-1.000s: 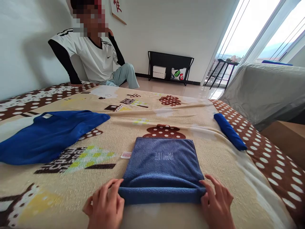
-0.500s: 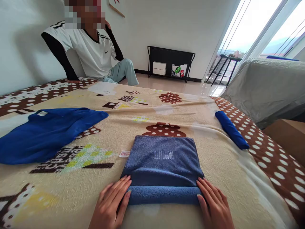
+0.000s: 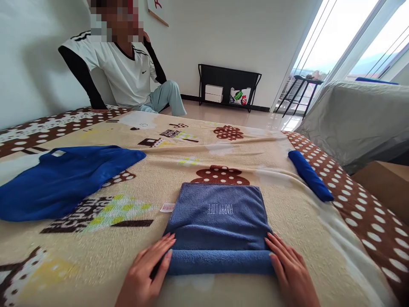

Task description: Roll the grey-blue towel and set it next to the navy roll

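A slate-blue towel (image 3: pixel 220 213) embroidered "HAPPY LIFE" lies flat on the patterned blanket (image 3: pixel 281 209) in front of me. Its near edge is rolled into a thick tube. My left hand (image 3: pixel 145 273) lies flat with fingers extended against the left end of that roll. At the roll's right end my right hand (image 3: pixel 290 273) rests the same way, fingers straight and touching the towel. Neither hand grips anything. A small white label (image 3: pixel 168 207) sticks out at the towel's left side.
A bright blue cloth (image 3: pixel 64 179) lies spread at the left. A rolled blue towel (image 3: pixel 309 175) rests near the blanket's right edge. Another person in a white shirt (image 3: pixel 123 70) sits beyond the far left corner. A grey-covered sofa (image 3: pixel 358 119) stands on the right.
A second ago my fingers were curled around the ends of the roll. They have since straightened and now press flat against it. The roll has shifted slightly away from me.
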Tool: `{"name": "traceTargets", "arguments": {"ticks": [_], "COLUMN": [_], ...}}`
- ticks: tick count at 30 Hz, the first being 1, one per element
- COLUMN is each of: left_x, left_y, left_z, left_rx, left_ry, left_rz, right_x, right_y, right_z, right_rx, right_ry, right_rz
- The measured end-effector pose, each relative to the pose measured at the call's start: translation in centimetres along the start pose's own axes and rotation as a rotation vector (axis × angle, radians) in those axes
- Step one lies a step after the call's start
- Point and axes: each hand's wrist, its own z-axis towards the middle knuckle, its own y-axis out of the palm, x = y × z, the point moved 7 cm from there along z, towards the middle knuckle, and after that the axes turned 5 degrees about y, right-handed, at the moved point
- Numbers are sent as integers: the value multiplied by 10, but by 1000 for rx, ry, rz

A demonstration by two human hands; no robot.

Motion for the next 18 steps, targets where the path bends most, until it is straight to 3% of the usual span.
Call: {"name": "traceTargets", "arguments": {"ticks": [4, 8, 10, 13, 18], "left_x": [-32, -52, -56, -62, -73], "left_y": [-17, -1, 14, 29, 31], "left_z": [14, 51, 64, 69, 60], "left_rx": [26, -142, -233, -253, -243], "left_ry": [-238, -414, -409, -364, -392], "left_rz": [-63, -15, -32, -48, -29], "right_x": [38, 39, 34, 34, 43], "right_y": [0, 19, 27, 35, 39], "right_z": [22, 64, 78, 83, 74], "right_rx": [-87, -266, -305, -323, -318], "right_ry": [247, 294, 248, 214, 239], "right_rz": [157, 152, 159, 156, 134]}}
